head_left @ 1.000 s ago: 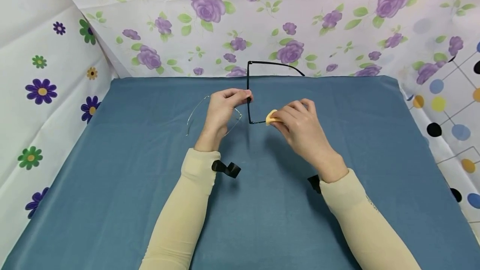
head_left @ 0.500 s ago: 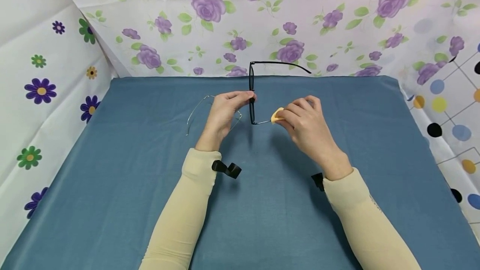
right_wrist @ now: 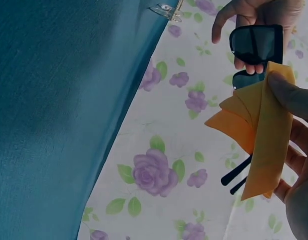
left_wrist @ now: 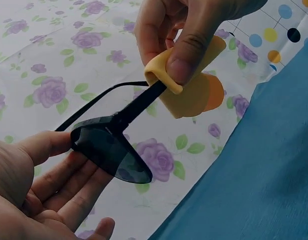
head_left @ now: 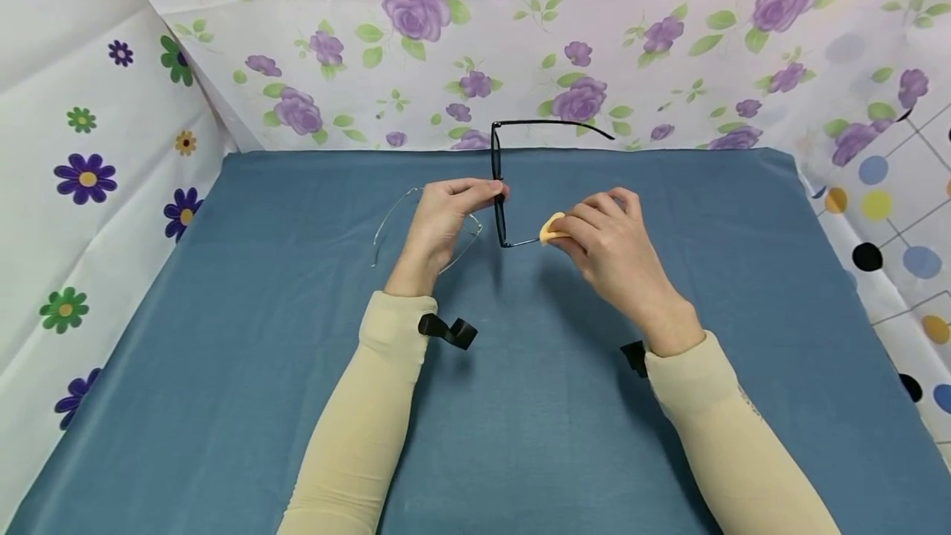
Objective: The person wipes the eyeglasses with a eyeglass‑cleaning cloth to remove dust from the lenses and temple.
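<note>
My left hand (head_left: 434, 229) pinches a pair of black-framed sunglasses (left_wrist: 111, 155) near the bridge, between thumb and fingers. In the head view the sunglasses stand on edge above the table, both temples pointing right. A yellow cloth (left_wrist: 193, 97) is folded over the nearer temple, and my right hand (head_left: 612, 242) pinches it there with thumb and fingers. The cloth hides part of that temple; in the right wrist view the dark temple tips (right_wrist: 236, 175) show beyond it. The farther temple (head_left: 553, 121) is uncovered.
Behind my left hand lies a second pair of glasses (head_left: 390, 217) with a thin metal frame, partly hidden. A blue cloth (head_left: 223, 403) covers the table. Floral sheeting (head_left: 334, 15) hangs along the back. Black straps (head_left: 449, 331) sit at both wrists.
My right hand has moved slightly right with the yellow cloth, along the nearer temple away from the hinge. The sunglasses have turned a little, showing more lens. The metal-framed glasses lie unmoved.
</note>
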`<state>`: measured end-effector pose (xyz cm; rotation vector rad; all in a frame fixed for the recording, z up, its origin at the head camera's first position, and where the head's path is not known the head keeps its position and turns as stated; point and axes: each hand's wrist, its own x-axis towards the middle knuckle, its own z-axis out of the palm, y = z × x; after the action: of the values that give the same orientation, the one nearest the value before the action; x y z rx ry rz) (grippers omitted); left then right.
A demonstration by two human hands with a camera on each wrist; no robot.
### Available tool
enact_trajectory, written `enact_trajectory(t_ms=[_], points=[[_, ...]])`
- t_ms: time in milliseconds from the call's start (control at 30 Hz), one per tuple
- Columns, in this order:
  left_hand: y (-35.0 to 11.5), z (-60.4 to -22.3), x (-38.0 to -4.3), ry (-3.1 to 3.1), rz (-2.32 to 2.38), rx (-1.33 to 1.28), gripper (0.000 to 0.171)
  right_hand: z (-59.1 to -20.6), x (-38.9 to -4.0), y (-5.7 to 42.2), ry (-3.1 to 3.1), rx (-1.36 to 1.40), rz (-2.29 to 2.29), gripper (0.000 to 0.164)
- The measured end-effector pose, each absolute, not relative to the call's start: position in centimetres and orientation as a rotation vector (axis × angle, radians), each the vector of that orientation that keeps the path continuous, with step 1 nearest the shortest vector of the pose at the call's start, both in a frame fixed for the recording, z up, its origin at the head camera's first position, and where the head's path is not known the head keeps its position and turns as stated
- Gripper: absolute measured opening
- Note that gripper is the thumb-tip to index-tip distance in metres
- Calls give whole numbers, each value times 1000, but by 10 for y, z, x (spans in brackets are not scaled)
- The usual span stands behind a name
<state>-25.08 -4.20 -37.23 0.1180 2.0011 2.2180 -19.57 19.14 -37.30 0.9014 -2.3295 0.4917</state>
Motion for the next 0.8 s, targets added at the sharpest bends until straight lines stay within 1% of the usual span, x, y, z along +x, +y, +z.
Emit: enact_trajectory(t_ms=[200, 500, 800], points=[[-46, -371, -252, 2072, 2165, 149, 18, -372, -197, 195, -2363, 907, 498, 18], [-51, -371, -255, 2062, 2216, 248, 16, -367, -202, 209, -2383, 865, 584, 18], [-54, -370, -255, 1976, 2248, 261, 18, -367, -208, 226, -2367, 866, 920, 21]])
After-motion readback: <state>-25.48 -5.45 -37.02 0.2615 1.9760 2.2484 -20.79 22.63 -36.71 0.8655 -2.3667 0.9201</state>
